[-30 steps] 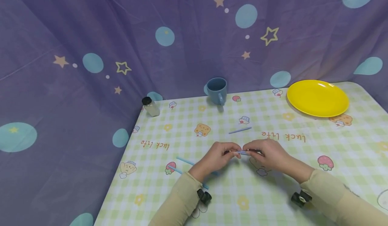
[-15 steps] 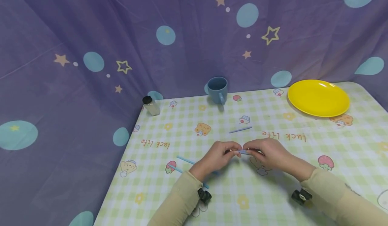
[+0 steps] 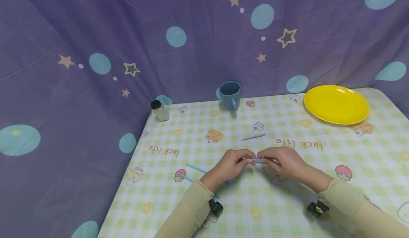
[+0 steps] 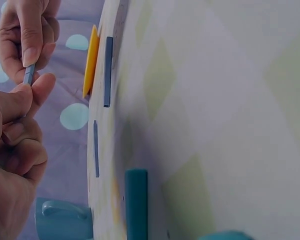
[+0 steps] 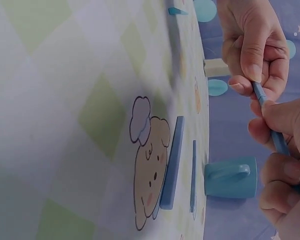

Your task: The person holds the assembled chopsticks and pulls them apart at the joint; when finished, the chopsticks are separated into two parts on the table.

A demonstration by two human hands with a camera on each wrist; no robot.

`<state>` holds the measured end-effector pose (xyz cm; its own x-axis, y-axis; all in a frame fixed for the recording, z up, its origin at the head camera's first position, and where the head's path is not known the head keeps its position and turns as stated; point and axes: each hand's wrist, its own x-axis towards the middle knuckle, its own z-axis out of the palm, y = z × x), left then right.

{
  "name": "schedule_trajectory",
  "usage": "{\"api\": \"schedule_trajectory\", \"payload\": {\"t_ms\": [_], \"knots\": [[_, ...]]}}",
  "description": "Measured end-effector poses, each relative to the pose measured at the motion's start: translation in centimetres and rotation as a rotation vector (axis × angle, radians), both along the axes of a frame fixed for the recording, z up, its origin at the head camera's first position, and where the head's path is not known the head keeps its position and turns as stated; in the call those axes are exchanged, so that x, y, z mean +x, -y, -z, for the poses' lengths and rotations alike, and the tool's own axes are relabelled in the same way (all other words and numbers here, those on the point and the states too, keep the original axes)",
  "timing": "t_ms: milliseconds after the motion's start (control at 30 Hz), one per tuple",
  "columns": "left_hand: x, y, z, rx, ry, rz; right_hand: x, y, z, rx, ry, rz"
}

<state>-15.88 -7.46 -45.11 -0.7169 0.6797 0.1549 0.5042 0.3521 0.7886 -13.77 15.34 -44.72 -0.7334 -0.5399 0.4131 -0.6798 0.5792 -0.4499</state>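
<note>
My left hand [image 3: 230, 164] and right hand [image 3: 284, 162] meet above the middle of the table, each pinching a thin blue stick [image 5: 258, 91] between thumb and fingers. A seam crosses the stick in the short stretch between the fingertips; most of its length is hidden in the hands. Below them, a second blue stick [image 5: 173, 165] lies on the cloth. Farther back rests another thin blue stick [image 3: 254, 137]. Two lighter blue sticks [image 3: 195, 168] lie partly hidden under my left forearm.
A blue mug [image 3: 230, 96] stands at the back edge, near the purple curtain. To its left is a small black-capped jar [image 3: 160, 112]; a yellow plate [image 3: 336, 105] lies at the back right. A checked cloth [image 3: 287, 209] covers the table.
The head view shifts very slightly. Both hands keep their pinch on the blue stick in nearly the same place.
</note>
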Motion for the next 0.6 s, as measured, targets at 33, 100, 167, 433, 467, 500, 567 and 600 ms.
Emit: {"api": "schedule_trajectory", "payload": {"t_ms": [33, 100, 167, 433, 467, 500, 567, 600], "knots": [[-0.04, -0.06, 0.00, -0.002, -0.002, 0.001, 0.00, -0.04, -0.07, 0.005, 0.000, 0.003], [-0.10, -0.17, -0.02, -0.009, -0.007, 0.002, 0.00, -0.12, -0.29, 0.022, 0.009, 0.005], [-0.09, -0.25, -0.04, -0.026, -0.017, 0.000, 0.06, -0.15, -0.54, 0.044, 0.031, 0.002], [-0.14, -0.47, -0.23, -0.057, -0.074, -0.006, -0.04, -0.26, -0.86, 0.072, 0.046, -0.015], [-0.15, -0.49, -0.23, -0.054, -0.077, -0.010, -0.07, -0.29, -0.75, 0.066, 0.040, -0.011], [-0.15, -0.50, -0.22, -0.049, -0.076, -0.013, -0.09, -0.31, -0.66, 0.060, 0.031, -0.007], [-0.17, -0.52, -0.14, -0.041, -0.079, -0.019, -0.11, -0.35, -0.50, 0.049, 0.016, -0.001], [-0.17, -0.52, -0.11, -0.034, -0.074, -0.019, -0.12, -0.36, -0.44, 0.046, 0.009, -0.001]]}}
